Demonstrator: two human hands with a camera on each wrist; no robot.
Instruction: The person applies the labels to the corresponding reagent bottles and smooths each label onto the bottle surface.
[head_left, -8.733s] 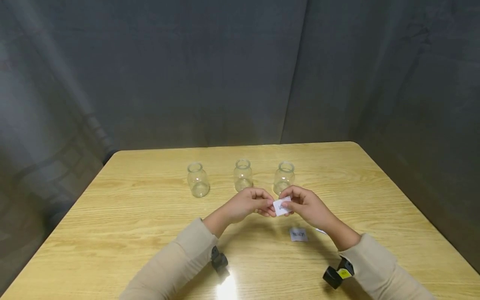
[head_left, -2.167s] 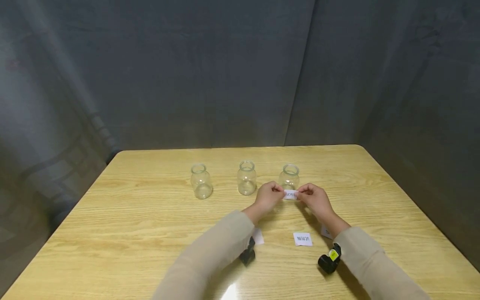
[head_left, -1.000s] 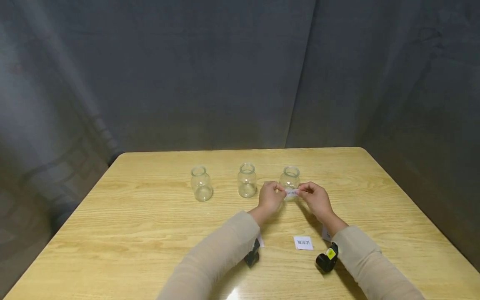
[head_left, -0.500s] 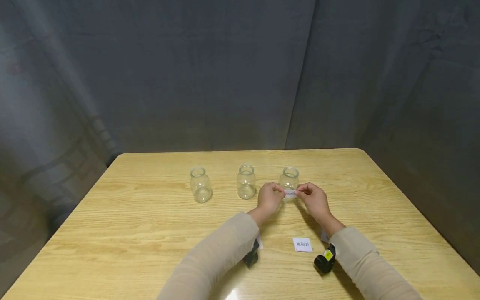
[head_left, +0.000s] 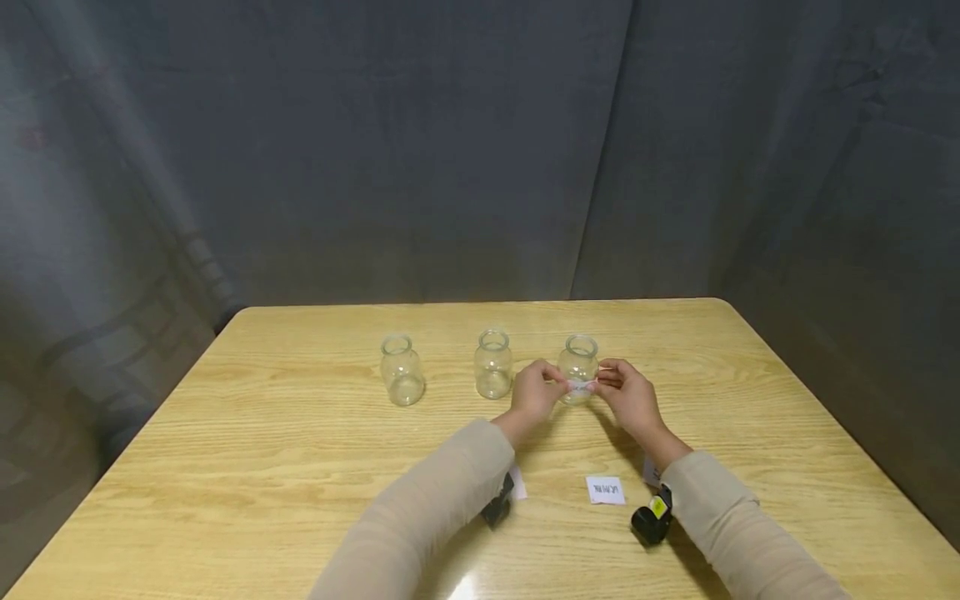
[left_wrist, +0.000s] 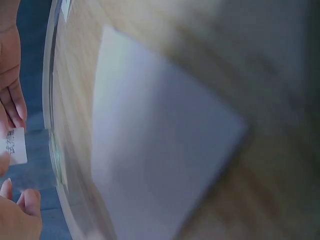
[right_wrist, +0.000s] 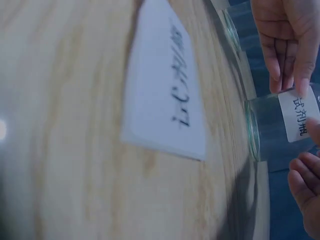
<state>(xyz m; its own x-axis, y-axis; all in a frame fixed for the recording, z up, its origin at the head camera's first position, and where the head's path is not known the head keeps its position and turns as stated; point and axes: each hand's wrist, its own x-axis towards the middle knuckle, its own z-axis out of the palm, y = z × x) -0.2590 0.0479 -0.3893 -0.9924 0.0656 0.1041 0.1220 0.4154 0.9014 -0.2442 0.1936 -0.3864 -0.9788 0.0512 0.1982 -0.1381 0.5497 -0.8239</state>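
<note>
A white paper label with dark handwritten characters lies against the front of the rightmost clear glass jar, which stands upright. My left hand holds the label's left end between thumb and fingers. At its right end my right hand does the same. In the right wrist view, both thumbs are on the label and the other fingers are beside the jar. Whether the label sticks all along the glass cannot be seen. Both hands partly cover the jar in the head view.
Two more glass jars, one in the middle and one on the left, stand in the same row. A written label lies nearer the front; another is partly behind the right wrist. A blank white paper lies beside the left sleeve.
Long before, both hands handled the label in front of the jar; then they held it stretched at the glass. Over the last second the thumbs have come closer together over it.
</note>
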